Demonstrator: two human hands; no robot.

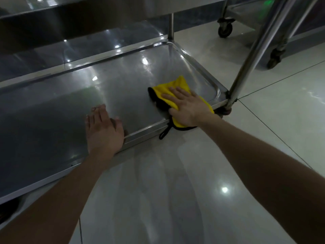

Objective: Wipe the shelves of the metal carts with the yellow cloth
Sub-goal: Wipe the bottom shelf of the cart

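— Whereabouts of the yellow cloth (175,87)?
— Near right corner of the bottom shelf (114,88), draped over its front rim. My right hand (186,106) presses it, fingers spread flat.
— Left hand (103,129)?
— Flat on the front rim, fingers straight, holding nothing.

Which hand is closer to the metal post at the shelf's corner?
Right. The right hand presses the yellow cloth just left of the post; the left hand rests on the front edge of the shelf, farther left.
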